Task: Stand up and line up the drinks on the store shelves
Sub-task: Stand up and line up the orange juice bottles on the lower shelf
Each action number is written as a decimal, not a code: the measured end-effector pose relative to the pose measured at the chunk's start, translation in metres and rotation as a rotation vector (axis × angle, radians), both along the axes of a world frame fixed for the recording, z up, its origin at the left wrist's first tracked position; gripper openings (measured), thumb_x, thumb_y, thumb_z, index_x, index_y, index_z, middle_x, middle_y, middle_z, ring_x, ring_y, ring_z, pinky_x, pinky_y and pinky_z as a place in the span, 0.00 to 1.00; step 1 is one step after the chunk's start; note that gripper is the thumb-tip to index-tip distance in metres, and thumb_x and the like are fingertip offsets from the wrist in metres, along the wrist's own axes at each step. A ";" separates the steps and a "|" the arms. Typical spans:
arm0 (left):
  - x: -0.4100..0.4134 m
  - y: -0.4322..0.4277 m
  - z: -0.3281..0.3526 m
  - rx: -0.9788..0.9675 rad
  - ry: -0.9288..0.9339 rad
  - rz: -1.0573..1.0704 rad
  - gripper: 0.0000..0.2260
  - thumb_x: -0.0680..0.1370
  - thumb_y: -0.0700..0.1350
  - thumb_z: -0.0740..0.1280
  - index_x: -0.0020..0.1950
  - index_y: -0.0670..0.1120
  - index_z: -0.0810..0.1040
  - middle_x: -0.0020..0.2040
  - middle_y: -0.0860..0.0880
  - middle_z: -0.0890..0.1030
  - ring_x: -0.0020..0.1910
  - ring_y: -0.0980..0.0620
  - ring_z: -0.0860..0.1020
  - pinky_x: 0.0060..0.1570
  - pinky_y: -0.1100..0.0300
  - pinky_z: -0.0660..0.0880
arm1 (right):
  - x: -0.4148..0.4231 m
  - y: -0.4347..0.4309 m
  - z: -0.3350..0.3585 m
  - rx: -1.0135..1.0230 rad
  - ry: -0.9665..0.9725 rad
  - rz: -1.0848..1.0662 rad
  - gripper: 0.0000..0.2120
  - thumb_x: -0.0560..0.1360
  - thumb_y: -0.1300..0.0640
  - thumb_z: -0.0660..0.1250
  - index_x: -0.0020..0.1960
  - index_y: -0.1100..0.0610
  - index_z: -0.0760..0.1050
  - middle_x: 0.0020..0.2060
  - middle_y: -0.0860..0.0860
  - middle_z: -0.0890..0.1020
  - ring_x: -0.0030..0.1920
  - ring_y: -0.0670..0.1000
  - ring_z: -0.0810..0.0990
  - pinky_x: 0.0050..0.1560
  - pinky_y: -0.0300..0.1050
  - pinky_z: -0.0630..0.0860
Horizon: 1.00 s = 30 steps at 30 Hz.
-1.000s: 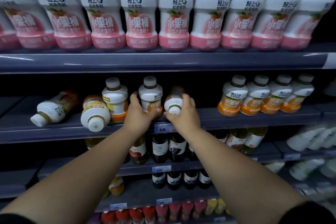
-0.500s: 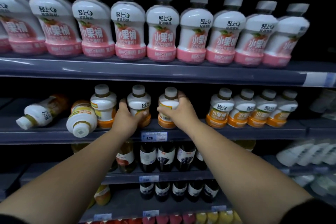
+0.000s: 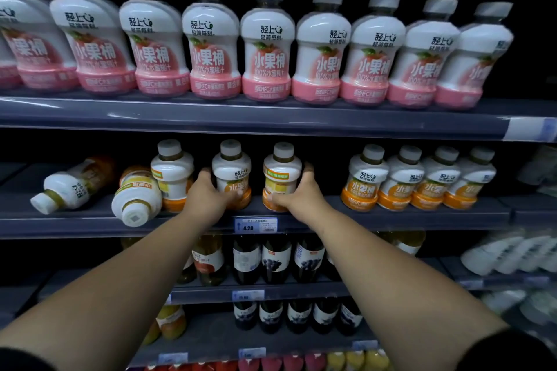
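Note:
On the middle shelf (image 3: 301,220) my left hand (image 3: 208,196) grips an upright orange-and-white drink bottle (image 3: 231,172) near its base. My right hand (image 3: 301,196) grips a second upright bottle (image 3: 281,172), which stands with its back label facing out. A third bottle (image 3: 172,172) stands upright just left of my left hand. Two more bottles lie on their sides further left: one (image 3: 135,196) with its cap toward me at the shelf edge, the other (image 3: 72,184) pointing left. A neat row of several orange bottles (image 3: 419,181) stands to the right, after a gap.
The top shelf carries a full row of larger pink-and-white bottles (image 3: 268,48). Below are dark grape juice bottles (image 3: 275,262) and more drinks. A price tag (image 3: 256,224) reading 4.20 hangs on the middle shelf edge, between my wrists.
The bottle in my right hand has gone from tipped cap-forward to standing upright on the shelf. My right hand slid down to its base. The view shifted downward.

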State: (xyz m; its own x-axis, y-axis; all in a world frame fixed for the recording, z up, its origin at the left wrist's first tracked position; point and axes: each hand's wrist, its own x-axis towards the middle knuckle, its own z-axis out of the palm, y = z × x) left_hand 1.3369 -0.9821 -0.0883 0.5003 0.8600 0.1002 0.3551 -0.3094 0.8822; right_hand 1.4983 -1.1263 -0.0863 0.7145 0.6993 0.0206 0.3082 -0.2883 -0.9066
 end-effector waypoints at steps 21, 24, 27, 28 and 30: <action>0.007 0.004 0.001 -0.041 0.018 -0.105 0.27 0.69 0.46 0.80 0.63 0.47 0.71 0.57 0.48 0.80 0.57 0.48 0.78 0.60 0.48 0.75 | -0.003 -0.001 -0.010 -0.038 -0.134 -0.044 0.60 0.60 0.46 0.83 0.79 0.49 0.47 0.71 0.52 0.71 0.68 0.55 0.73 0.64 0.51 0.73; 0.007 0.003 0.003 -0.034 0.012 -0.119 0.28 0.69 0.45 0.80 0.64 0.46 0.71 0.57 0.49 0.79 0.56 0.49 0.77 0.58 0.51 0.75 | -0.004 0.001 -0.011 -0.114 -0.157 0.025 0.55 0.62 0.45 0.82 0.77 0.48 0.50 0.67 0.50 0.73 0.65 0.54 0.75 0.62 0.52 0.75; 0.007 0.001 0.006 -0.049 0.010 -0.144 0.28 0.69 0.43 0.79 0.64 0.45 0.71 0.55 0.50 0.79 0.54 0.51 0.77 0.55 0.54 0.74 | -0.002 0.003 -0.010 -0.086 -0.165 -0.043 0.53 0.58 0.46 0.84 0.73 0.51 0.56 0.65 0.50 0.75 0.64 0.54 0.76 0.62 0.53 0.76; 0.007 0.000 0.006 -0.049 0.009 -0.154 0.28 0.69 0.42 0.80 0.64 0.45 0.71 0.54 0.50 0.79 0.53 0.52 0.77 0.54 0.56 0.73 | -0.002 0.003 -0.010 -0.082 -0.176 -0.066 0.54 0.56 0.45 0.84 0.73 0.51 0.56 0.65 0.51 0.75 0.64 0.54 0.76 0.62 0.55 0.76; 0.009 -0.001 0.006 -0.042 0.008 -0.166 0.29 0.68 0.42 0.80 0.64 0.44 0.71 0.54 0.50 0.79 0.52 0.52 0.78 0.53 0.57 0.73 | -0.004 0.002 -0.010 -0.097 -0.191 -0.061 0.54 0.57 0.45 0.84 0.73 0.51 0.56 0.65 0.51 0.75 0.64 0.54 0.76 0.62 0.56 0.77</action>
